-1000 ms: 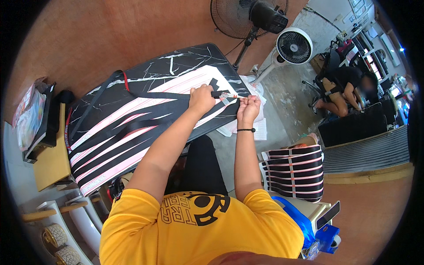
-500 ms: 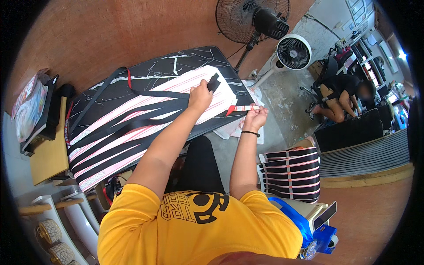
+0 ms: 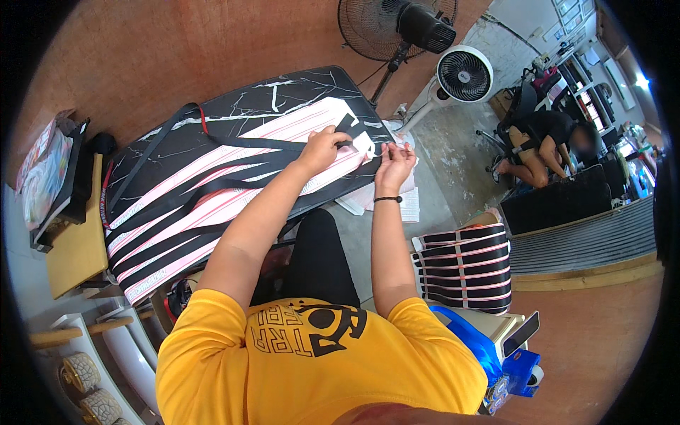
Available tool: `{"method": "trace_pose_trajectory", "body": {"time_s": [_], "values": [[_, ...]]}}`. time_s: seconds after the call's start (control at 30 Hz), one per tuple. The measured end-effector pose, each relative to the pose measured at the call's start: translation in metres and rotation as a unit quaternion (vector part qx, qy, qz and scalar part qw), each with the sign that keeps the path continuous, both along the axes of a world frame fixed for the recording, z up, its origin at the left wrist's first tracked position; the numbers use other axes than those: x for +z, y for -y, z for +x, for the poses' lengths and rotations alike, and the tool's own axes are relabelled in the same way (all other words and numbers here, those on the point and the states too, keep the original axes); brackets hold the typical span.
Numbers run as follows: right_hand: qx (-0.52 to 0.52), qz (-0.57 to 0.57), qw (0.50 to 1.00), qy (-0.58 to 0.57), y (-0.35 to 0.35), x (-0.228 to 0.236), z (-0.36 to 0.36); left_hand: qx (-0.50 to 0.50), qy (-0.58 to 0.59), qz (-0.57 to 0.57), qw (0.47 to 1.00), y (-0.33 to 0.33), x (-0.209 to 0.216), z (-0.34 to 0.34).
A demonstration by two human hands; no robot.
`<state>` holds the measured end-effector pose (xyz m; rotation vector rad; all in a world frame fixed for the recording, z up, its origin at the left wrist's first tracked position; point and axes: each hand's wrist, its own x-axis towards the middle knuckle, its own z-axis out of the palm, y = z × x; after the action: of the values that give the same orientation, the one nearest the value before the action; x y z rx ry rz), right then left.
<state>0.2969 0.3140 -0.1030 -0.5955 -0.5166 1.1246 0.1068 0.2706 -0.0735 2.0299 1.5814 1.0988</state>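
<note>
White paper sheets with pink-red stripes [image 3: 312, 182] lie spread over a black marble-patterned table [image 3: 244, 106]. Several long black straps [image 3: 227, 185] run lengthwise across the sheets. At the sheets' right end my left hand [image 3: 322, 150] is closed on a black strap, its dark end showing just beyond the fingers. My right hand [image 3: 394, 170], with a dark band on the wrist, is at the table's right edge, fingers pinched; what they hold is too small to make out. A white piece [image 3: 364, 145] sticks up between the two hands.
A black stand fan [image 3: 425, 28] and a white fan [image 3: 464, 74] stand beyond the table. Black bands with pale strips [image 3: 464, 269] lie bundled at right, near a phone [image 3: 521, 334]. Another person [image 3: 542, 142] bends forward at far right. A wooden board [image 3: 76, 234] is at left.
My right hand has moved slightly left and up, nearer my left hand. The red-and-white strip stretched out to it before no longer shows. The strap end at my left hand has tilted.
</note>
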Motion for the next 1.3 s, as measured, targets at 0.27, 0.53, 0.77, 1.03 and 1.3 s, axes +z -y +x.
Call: {"method": "trace_pose_trajectory", "body": {"time_s": [0.27,0.53,0.77,1.03,1.3], "values": [[-0.047,-0.030,0.972,0.229,0.005,-0.005,-0.050,0.023,-0.001,-0.065,0.998,-0.009,-0.007,0.001],[-0.057,-0.057,0.974,0.213,0.003,-0.004,-0.049,0.038,0.062,-0.120,0.990,-0.015,-0.001,0.001],[-0.068,-0.072,0.969,0.225,0.006,0.001,-0.052,-0.029,-0.064,-0.176,0.982,-0.008,0.013,0.004],[-0.069,-0.045,0.988,0.129,0.001,-0.001,-0.045,-0.032,-0.075,-0.183,0.980,-0.005,0.017,0.008],[-0.089,-0.031,0.996,-0.001,-0.003,0.007,-0.033,-0.036,-0.151,-0.206,0.966,0.007,0.031,0.024]]}}
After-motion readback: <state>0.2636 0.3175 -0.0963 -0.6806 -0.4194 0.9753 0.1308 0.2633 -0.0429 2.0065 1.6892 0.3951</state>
